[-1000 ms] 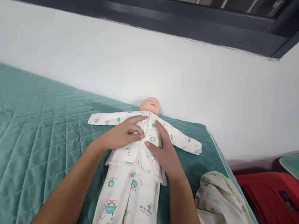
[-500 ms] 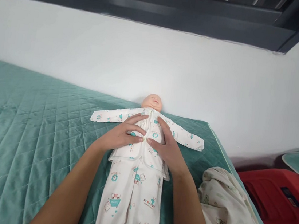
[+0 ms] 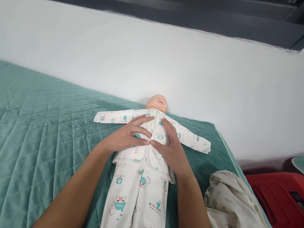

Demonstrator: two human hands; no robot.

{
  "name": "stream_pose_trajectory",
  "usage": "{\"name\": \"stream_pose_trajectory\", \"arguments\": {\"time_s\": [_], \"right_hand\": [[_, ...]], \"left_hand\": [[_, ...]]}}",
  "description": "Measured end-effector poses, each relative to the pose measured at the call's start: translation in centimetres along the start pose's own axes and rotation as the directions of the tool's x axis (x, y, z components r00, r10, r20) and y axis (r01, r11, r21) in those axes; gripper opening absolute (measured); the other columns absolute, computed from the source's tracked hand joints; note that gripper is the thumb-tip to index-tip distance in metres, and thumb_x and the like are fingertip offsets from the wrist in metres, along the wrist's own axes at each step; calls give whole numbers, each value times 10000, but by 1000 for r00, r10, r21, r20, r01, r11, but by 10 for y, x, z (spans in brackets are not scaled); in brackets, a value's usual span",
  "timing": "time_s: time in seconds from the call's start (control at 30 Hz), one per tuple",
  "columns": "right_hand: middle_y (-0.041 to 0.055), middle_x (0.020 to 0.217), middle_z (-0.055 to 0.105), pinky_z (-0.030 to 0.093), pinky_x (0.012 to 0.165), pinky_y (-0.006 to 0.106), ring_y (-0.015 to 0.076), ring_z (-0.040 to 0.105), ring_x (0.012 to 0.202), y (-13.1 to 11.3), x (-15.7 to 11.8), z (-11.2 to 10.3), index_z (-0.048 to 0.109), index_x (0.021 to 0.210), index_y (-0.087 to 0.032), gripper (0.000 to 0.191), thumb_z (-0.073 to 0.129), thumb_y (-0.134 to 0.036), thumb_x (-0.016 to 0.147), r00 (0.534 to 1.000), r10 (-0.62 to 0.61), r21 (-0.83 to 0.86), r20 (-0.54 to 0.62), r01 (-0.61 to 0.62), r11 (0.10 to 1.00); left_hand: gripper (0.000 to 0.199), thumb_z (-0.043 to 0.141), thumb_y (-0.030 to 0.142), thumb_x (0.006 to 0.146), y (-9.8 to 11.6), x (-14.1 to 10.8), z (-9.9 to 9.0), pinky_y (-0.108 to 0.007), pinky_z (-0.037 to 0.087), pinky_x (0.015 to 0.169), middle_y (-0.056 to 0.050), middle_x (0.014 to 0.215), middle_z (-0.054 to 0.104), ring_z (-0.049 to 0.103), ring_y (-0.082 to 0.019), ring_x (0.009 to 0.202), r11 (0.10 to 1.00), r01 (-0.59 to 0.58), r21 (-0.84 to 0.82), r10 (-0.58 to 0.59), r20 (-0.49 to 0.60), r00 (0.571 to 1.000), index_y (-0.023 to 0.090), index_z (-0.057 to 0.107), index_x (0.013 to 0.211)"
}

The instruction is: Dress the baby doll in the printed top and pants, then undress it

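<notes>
A baby doll [image 3: 157, 102] lies on its back, dressed in a white printed shirt [image 3: 159, 161] and matching pants [image 3: 153, 194]. Both sleeves stretch out sideways. On the left half of the shirt front rests my left hand [image 3: 131, 135], its thumb tip at a small pale fastener [image 3: 149, 142] on the front opening. My right hand [image 3: 172, 146] lies over the other half, and its thumb meets the same fastener. The thumbs almost touch, with the other fingers reaching up the chest. Some fingertips at the opening are hidden in the cloth.
A green quilted cover [image 3: 35, 125] spreads under the doll. To the right lies a crumpled white printed cloth [image 3: 236, 211], with a red plastic thing [image 3: 278, 194] beyond the bed's edge. A white wall [image 3: 137, 56] rises behind the doll's head, below a dark window frame [image 3: 154, 8].
The view has shifted slightly, so everything sits a little further right. Both hands keep their places on the shirt front, the thumbs slightly closer together at the fastener.
</notes>
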State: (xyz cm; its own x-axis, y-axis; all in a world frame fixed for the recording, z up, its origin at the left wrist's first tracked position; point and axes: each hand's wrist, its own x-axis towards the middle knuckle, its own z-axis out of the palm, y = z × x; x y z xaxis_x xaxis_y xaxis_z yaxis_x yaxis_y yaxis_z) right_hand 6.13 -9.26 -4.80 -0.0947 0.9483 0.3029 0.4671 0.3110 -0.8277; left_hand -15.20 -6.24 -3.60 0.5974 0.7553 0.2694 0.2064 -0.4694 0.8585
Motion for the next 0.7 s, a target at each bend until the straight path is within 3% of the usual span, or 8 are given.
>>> {"name": "stream_pose_trajectory", "arguments": {"time_s": [0.2, 0.3, 0.43, 0.57, 0.63, 0.7], "right_hand": [[3, 1588, 317, 243, 1217, 499, 256, 258, 1481, 0, -3, 2, 454, 1438, -362, 686, 718, -379, 805, 999, -46, -11, -23, 45, 999], [-30, 1584, 327, 259, 1209, 495, 251, 265, 1479, 0, -5, 1, 517, 1377, -395, 583, 703, -369, 824, 997, -77, 5, -9, 77, 997], [-41, 1548, 391, 270, 1196, 495, 253, 305, 1460, -6, -7, 1, 661, 1137, -362, 308, 693, -337, 831, 994, -107, -6, -26, 107, 994], [-38, 1489, 469, 246, 1198, 502, 256, 329, 1446, -17, -7, 5, 694, 926, -321, 90, 668, -309, 841, 992, -114, -13, -49, 114, 993], [-35, 1460, 508, 244, 1197, 498, 263, 359, 1430, -20, -7, 5, 685, 855, -300, 28, 676, -307, 829, 994, -80, 76, -70, 86, 993], [-17, 1432, 545, 307, 1161, 497, 277, 439, 1377, -18, -6, 3, 657, 828, -277, 42, 680, -309, 813, 989, 0, 286, -145, 42, 957]], "left_hand": [[123, 658, 389, 865, 5, 2, 6, -476, 246, 1211, 33, 1570, 376, 210, -245, 1503, 993, -54, 107, 60, -57, 997, 277, 696, 897], [136, 656, 397, 863, 6, 2, 8, -480, 230, 1215, 21, 1558, 395, 233, -247, 1493, 992, -50, 118, 61, -86, 994, 262, 666, 858], [174, 668, 435, 843, 6, 2, 7, -489, 268, 1195, 15, 1571, 375, 225, -266, 1496, 999, -2, 52, 7, -90, 996, 263, 671, 867], [169, 696, 426, 817, 7, 2, 4, -476, 245, 1203, 15, 1564, 386, 257, -272, 1486, 1000, 19, 7, -19, -92, 996, 259, 692, 842], [159, 708, 402, 807, 6, 2, 2, -470, 272, 1189, 6, 1548, 413, 313, -278, 1462, 998, 35, -55, -41, -114, 993, 244, 687, 811], [173, 722, 383, 791, 3, 2, 1, -464, 330, 1153, -20, 1506, 476, 396, -285, 1414, 981, 42, -191, -78, -185, 980, 222, 660, 777]]}}
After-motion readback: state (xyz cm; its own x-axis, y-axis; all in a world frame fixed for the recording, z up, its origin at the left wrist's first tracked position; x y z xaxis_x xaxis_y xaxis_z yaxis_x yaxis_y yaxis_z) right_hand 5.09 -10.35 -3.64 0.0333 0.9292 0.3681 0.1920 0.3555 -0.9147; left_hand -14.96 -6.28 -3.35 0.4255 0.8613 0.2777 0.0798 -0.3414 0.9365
